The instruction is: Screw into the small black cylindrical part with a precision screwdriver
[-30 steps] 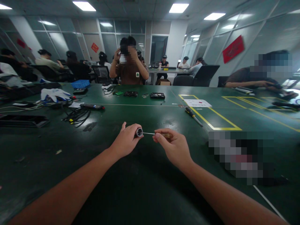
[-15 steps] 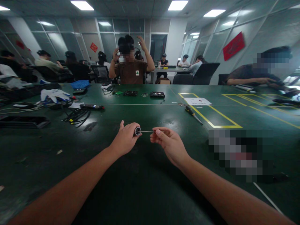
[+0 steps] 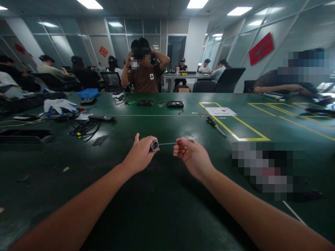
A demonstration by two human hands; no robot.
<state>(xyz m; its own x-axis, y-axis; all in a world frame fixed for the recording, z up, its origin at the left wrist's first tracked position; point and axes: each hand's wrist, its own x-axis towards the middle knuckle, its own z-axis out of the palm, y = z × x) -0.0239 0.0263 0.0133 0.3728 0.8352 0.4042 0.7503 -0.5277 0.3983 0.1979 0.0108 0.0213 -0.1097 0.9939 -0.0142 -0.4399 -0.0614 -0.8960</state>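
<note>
My left hand is closed round a short metal cylinder, whose round open end faces me. From the cylinder's right side a thin metal rod runs across to my right hand. The right fingers pinch the far end of this rod, where something reddish shows between them. Whether the rod enters the cylinder or only touches it, I cannot tell. Both hands are above the green table.
A screwdriver lies beyond my right hand, near a paper sheet. Black cables and white gloves lie to the left. A blurred-out object is at right. Across the table sits a person.
My right hand has shifted slightly right, and more of the rod shows between the hands. My left hand stays nearly in place. The person opposite has brought a raised hand to their head.
</note>
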